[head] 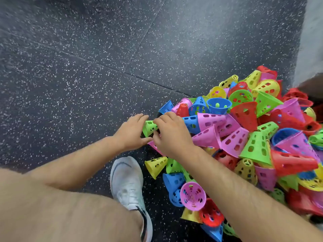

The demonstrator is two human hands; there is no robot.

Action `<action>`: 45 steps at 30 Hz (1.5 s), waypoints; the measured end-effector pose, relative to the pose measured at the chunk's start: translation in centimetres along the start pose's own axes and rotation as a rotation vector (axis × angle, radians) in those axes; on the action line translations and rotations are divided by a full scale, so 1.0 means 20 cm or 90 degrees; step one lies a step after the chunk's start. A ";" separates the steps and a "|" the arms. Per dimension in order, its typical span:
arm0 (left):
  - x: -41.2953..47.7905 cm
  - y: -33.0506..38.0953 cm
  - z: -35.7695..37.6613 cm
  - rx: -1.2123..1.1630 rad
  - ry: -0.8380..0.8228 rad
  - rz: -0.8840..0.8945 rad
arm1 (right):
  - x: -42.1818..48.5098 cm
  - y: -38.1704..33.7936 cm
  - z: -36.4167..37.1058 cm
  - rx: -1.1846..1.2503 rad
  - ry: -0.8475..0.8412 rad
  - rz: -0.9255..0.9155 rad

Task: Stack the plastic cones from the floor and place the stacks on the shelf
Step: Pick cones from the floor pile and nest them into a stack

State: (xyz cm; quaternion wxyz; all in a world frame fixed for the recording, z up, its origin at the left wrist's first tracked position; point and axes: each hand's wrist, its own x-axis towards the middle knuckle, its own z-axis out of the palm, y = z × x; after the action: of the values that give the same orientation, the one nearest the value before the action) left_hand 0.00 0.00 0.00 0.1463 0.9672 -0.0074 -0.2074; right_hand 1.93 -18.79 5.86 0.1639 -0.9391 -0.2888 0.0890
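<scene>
bare floor (70, 75) left, cone pile (253, 137) right

The floor (70, 67) is dark, almost black rubber, sprinkled all over with small white and grey flecks; it is laid in large tiles, and thin straight seams (111, 67) run between them, one long seam going diagonally from the left side toward the middle right, another coming down to it from the top; a soft pale shine (209, 28) lies on the upper tiles; at the upper right edge stands a plain light grey wall (312, 41).
</scene>
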 end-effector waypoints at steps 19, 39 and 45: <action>-0.25 0.06 -0.06 -0.333 0.120 -0.046 | -0.07 -0.03 0.04 0.157 -0.013 -0.053; -0.68 0.03 0.12 -0.427 0.160 -0.095 | -0.53 -0.17 0.33 -0.014 -0.198 -0.070; -0.67 0.03 0.08 -0.428 0.152 -0.080 | -0.49 -0.16 0.38 -0.036 -0.141 -0.056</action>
State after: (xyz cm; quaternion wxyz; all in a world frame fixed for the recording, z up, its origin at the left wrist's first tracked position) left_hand -12.82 -0.03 4.20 0.4428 0.8812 0.1375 -0.0921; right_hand -9.81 -19.99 0.61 0.1084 -0.9142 -0.3481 0.1768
